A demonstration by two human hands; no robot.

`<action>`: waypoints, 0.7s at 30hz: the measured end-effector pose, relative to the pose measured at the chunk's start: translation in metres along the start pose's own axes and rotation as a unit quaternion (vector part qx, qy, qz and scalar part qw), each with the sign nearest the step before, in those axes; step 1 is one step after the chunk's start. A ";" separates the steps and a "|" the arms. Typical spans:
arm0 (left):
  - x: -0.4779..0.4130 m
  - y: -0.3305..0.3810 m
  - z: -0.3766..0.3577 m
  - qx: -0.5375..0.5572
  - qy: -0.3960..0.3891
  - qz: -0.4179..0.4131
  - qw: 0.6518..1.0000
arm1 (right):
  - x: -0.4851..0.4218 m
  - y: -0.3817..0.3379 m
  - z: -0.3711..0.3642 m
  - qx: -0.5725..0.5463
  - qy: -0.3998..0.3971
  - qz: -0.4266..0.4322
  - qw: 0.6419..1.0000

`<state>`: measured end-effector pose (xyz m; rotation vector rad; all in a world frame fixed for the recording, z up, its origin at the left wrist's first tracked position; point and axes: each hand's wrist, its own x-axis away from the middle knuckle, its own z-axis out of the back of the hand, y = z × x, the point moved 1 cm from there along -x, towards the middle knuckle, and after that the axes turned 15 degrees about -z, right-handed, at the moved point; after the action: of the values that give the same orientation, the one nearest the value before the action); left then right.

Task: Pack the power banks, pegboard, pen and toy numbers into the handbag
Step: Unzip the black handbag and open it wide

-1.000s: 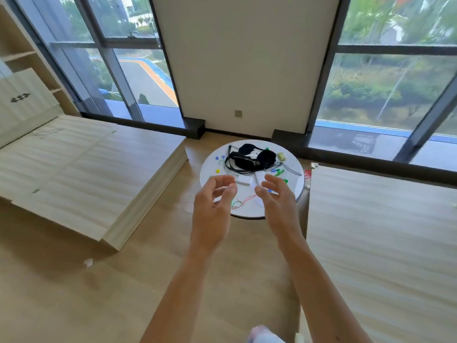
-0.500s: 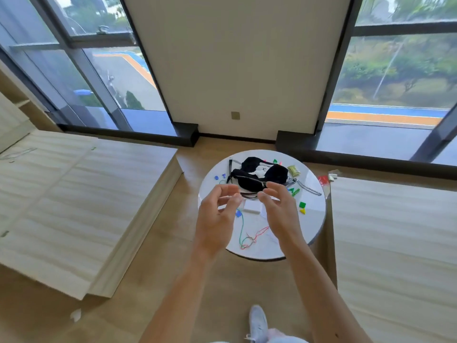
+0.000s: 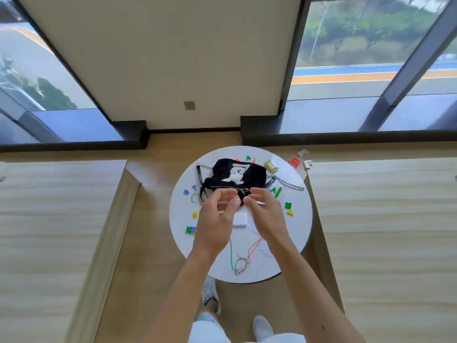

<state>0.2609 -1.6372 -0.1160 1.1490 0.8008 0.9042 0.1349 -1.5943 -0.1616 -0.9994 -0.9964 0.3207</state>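
A black handbag [image 3: 249, 175] with a white bear print lies at the back of the round white table [image 3: 296, 226], its zip facing me and its chain strap [image 3: 290, 186] trailing right. My left hand [image 3: 216, 221] and my right hand [image 3: 268, 215] hover side by side just in front of the zip, fingers apart and holding nothing. A white power bank [image 3: 240, 219] lies on the table between the hands. Coloured toy numbers lie scattered: blue [image 3: 186, 192], yellow [image 3: 194, 214] and green [image 3: 287, 205]. The clear pegboard [image 3: 266, 249] peeks out beside my right forearm. Whether the pen shows I cannot tell.
Red and green strings [image 3: 239, 264] lie tangled on the table's near side. A yellow-green packet [image 3: 270, 166] sits behind the bag. Wooden platforms flank the table: left [image 3: 57, 219], right [image 3: 385, 219]. Small red and white bits [image 3: 294, 161] lie on the floor. My shoes [image 3: 210, 294] stand under the table's edge.
The view has tilted down and come closer over the table. Both hands have stayed open and now sit just in front of the handbag's zip.
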 end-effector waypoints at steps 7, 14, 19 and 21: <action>-0.106 -0.045 0.023 -0.003 -0.124 0.016 0.992 | -0.080 -0.022 -0.033 -0.006 0.081 -0.049 0.996; -0.167 -0.146 -0.009 -0.032 -0.186 0.087 0.978 | -0.178 0.012 -0.048 0.034 0.094 -0.089 0.991; -0.197 -0.237 -0.047 -0.061 -0.203 0.114 0.971 | -0.263 0.062 -0.052 0.102 0.092 -0.082 0.987; -0.210 -0.273 -0.061 -0.074 -0.200 0.116 0.970 | -0.298 0.084 -0.056 0.136 0.088 -0.068 0.984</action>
<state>0.1657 -1.8449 -0.3808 1.2557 0.2694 0.8683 0.0360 -1.7692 -0.4034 -0.6948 -0.8296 0.2428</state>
